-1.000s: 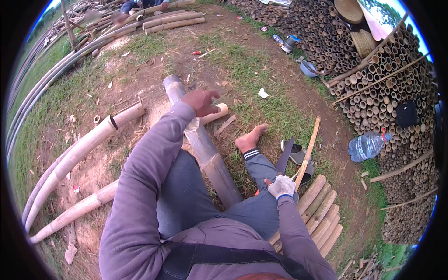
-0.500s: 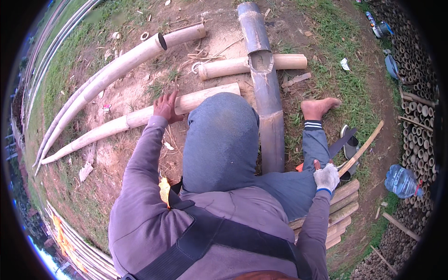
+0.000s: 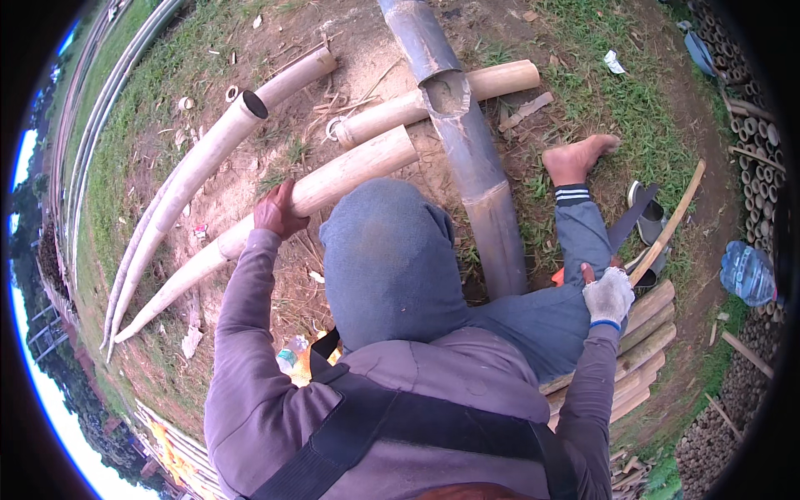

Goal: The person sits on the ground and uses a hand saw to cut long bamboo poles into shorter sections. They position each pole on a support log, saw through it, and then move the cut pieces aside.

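Observation:
My bare left hand [image 3: 282, 212] is closed around a pale bamboo pole [image 3: 357, 172], which slants from the lower left up to a cut end beyond my knee. On the right, my white-gloved right hand [image 3: 608, 296] is closed beside my bent leg, on a long, slightly curved wooden stick [image 3: 673, 218] pointing up and away. A dark flat blade [image 3: 631, 218] shows between my shin and that stick; an orange piece [image 3: 559, 276] lies on the other side of the shin, partly hidden. Whether the two belong together cannot be seen.
A thick dark bamboo [image 3: 486, 196] with a notch rests across a shorter pale bamboo [image 3: 383, 118]. More long poles [image 3: 187, 171] lie left. Shoes [image 3: 650, 225], cut bamboo lengths [image 3: 646, 342], a plastic water jug [image 3: 747, 273] and stacked bamboo [image 3: 757, 171] are right.
My view has turned and shifted, so the scene appears tilted. My left hand has gone from resting on the pale pole to wrapping it. The right hand keeps its hold.

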The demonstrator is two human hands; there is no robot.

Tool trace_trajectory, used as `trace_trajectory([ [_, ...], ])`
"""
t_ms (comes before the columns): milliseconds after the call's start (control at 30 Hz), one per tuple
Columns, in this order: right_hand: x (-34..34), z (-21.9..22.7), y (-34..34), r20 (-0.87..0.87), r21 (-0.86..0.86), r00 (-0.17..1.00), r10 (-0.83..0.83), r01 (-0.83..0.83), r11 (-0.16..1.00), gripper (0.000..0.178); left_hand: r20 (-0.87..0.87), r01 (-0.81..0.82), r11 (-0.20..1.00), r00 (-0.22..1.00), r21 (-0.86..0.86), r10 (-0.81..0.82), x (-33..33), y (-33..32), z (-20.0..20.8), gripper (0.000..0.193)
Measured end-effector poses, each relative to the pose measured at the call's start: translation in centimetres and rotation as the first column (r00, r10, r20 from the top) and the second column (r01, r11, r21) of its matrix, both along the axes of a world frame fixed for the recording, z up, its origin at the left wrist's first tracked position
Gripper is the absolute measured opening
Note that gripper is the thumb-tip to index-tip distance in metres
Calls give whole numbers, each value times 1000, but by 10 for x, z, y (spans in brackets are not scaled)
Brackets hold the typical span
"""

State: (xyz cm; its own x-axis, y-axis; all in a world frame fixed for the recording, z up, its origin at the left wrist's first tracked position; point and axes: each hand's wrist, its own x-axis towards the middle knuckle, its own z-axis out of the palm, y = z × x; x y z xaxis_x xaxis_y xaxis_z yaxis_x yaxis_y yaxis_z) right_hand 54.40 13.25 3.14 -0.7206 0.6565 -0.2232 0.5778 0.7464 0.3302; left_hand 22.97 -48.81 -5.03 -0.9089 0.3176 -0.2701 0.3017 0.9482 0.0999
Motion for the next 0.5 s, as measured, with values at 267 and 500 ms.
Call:
trace_trajectory([
  [267, -61, -19, -47, -672, -254, 709, 214, -493, 832, 50, -38, 99, 989, 995, 114, -95, -37, 79, 100, 96],
  [500, -194, -17, -215, -248, -875, 780, -575, -435, -212, 62, 98, 344, 919, 925, 195, -367, -89, 316, 170, 85],
])
